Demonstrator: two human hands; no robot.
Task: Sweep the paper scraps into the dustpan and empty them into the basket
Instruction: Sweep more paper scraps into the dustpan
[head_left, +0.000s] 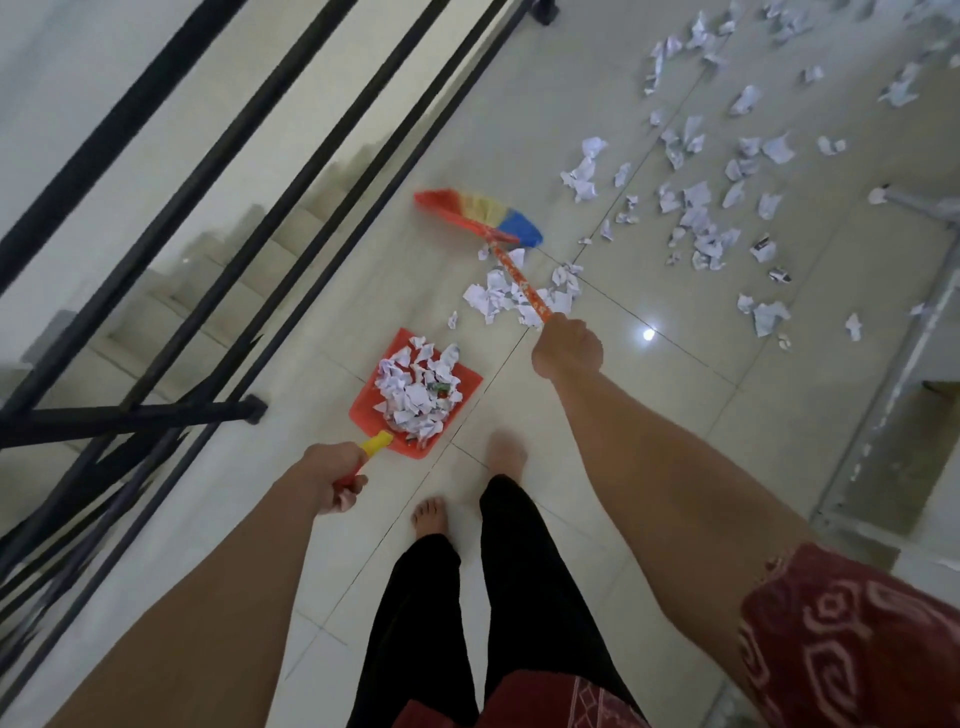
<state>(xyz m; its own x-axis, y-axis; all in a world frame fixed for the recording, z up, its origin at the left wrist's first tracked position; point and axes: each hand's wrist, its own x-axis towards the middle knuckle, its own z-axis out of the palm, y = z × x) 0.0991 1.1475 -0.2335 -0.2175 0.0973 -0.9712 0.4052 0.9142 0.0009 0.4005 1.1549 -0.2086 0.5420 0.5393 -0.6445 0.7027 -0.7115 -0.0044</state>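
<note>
A red dustpan (366, 402) with a yellow handle sits low over the tiled floor, heaped with white paper scraps (418, 395). My left hand (332, 475) is closed around its handle. My right hand (566, 348) grips the red patterned stick of a broom (483, 215) whose rainbow bristles lie on the floor beyond the pan. A small pile of scraps (514, 296) lies between the broom head and the dustpan. Many more scraps (701, 208) are strewn across the floor to the upper right. No basket is in view.
A black metal stair railing (218, 249) runs diagonally along the left, with stairs dropping behind it. My bare feet (431, 514) stand just behind the dustpan. A grey metal frame (914, 322) and a tube leg stand at the right edge.
</note>
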